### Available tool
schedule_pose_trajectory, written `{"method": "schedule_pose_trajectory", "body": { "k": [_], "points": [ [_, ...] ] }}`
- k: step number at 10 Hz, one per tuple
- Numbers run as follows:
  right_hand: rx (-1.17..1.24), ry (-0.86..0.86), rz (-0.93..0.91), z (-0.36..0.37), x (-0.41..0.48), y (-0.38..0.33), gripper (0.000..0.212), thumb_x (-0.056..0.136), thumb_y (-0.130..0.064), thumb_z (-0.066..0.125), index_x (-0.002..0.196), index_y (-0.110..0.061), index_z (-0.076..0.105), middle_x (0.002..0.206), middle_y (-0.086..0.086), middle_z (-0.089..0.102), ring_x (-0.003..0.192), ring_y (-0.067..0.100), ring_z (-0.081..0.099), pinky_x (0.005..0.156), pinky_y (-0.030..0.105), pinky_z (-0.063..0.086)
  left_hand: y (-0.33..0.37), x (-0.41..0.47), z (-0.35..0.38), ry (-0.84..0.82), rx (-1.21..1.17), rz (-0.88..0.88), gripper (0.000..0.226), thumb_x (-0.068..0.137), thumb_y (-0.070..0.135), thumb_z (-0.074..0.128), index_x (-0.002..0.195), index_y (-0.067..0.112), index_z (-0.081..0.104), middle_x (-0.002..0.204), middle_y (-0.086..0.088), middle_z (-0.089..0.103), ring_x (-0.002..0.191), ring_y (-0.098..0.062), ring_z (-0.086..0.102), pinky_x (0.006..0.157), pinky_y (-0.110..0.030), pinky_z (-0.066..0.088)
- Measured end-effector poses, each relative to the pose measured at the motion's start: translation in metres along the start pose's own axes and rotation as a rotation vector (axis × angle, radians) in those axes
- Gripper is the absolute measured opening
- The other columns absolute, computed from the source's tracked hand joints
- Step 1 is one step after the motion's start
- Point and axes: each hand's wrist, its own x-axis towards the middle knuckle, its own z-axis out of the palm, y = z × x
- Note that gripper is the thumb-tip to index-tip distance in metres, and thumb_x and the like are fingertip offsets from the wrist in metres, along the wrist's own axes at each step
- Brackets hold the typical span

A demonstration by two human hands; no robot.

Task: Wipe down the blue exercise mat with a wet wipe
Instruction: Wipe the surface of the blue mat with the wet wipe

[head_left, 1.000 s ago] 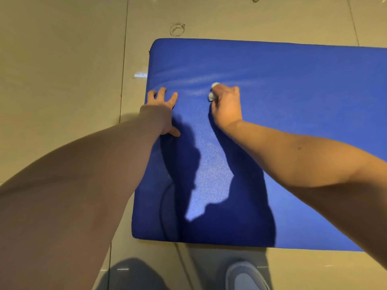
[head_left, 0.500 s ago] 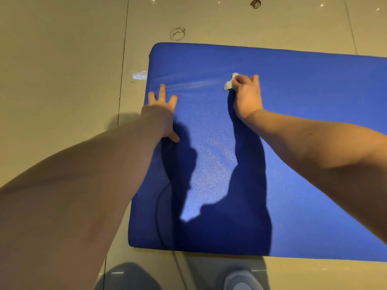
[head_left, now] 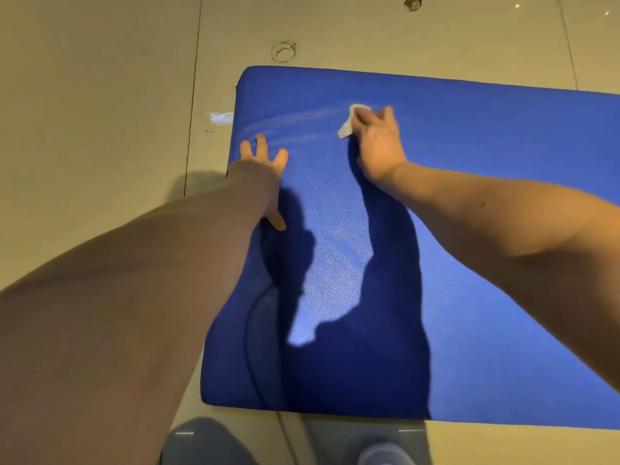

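A: How much of it can you see from there?

B: Not all. The blue mat (head_left: 469, 263) runs off to the right, so its far end is cut off. Most of the wet wipe (head_left: 347, 125) is buried under the right hand (head_left: 379, 146); only a white corner sticks out on the hand's left side. 1 grey shoe (head_left: 385, 456) is clipped at the bottom, and a thin dark line (head_left: 250, 330) crosses the mat's near left part. Cord or crease, I cannot tell.

A: And the room?

B: Glossy beige floor tiles (head_left: 100, 95) with dark joints, and a faint ring mark (head_left: 283, 51) just beyond the mat's far corner. The mat lies flat on the tiles. The 2 arms throw heavy shadows (head_left: 369, 364) over its near half. Pale damp streaks (head_left: 295, 119) run between the wipe and the left edge.

A: The hands?

B: The right hand's fingers are curled down over the wipe, pressing it onto the mat's far part; the fingertips themselves are hidden. The left hand (head_left: 261, 172) rests flat by the mat's left edge, fingers straight and spread, thumb out to the side, holding nothing.
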Motion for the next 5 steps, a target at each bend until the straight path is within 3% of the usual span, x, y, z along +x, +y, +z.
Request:
{"method": "schedule_pose_trajectory", "body": {
  "k": [1,2,3,4,5],
  "points": [
    [-0.010,0.042,0.198,0.002,0.008,0.038,0.036,0.096,-0.002,0.042,0.126,-0.010,0.059,0.139,0.016,0.047,0.129,0.028,0.040,0.105,0.045,0.027,-0.001,-0.001,0.001,0.016,0.003,0.005,0.144,0.041,0.067,0.093,0.152,0.026,0.010,0.165,-0.014,-0.007,0.147,-0.044,0.007,0.094,-0.048,0.052],
    [0.051,0.096,0.312,0.013,0.027,0.006,0.032,0.091,-0.009,0.048,0.120,-0.010,0.061,0.132,0.013,0.051,0.125,0.028,0.044,0.101,0.042,0.032,-0.003,0.000,0.003,0.025,-0.010,0.018,0.143,0.042,0.066,0.093,0.152,0.026,0.010,0.165,-0.014,-0.007,0.148,-0.045,0.007,0.094,-0.048,0.052],
    [0.119,0.071,0.222,0.010,0.031,-0.024,0.029,0.090,-0.016,0.046,0.116,-0.011,0.060,0.125,0.004,0.053,0.120,0.030,0.046,0.090,0.034,0.032,-0.004,0.001,0.003,0.027,-0.024,0.019,0.144,0.043,0.064,0.094,0.153,0.027,0.010,0.166,-0.013,-0.008,0.148,-0.045,0.005,0.096,-0.049,0.051],
    [0.007,0.012,0.062,0.017,0.026,-0.069,0.045,0.100,-0.037,0.035,0.125,-0.005,0.054,0.141,0.001,0.042,0.114,0.033,0.041,0.080,0.035,0.030,-0.004,0.001,0.002,0.011,-0.033,0.015,0.144,0.043,0.063,0.094,0.154,0.028,0.009,0.166,-0.011,-0.010,0.149,-0.044,0.005,0.097,-0.050,0.050],
    [-0.066,-0.053,0.076,0.009,0.027,-0.053,0.061,0.102,-0.044,0.027,0.141,0.000,0.042,0.155,0.005,0.031,0.123,0.034,0.037,0.092,0.041,0.035,-0.003,0.001,0.002,0.008,-0.031,0.009,0.143,0.044,0.062,0.095,0.154,0.029,0.008,0.165,-0.011,-0.011,0.148,-0.044,0.004,0.098,-0.051,0.050]
  ]
}}
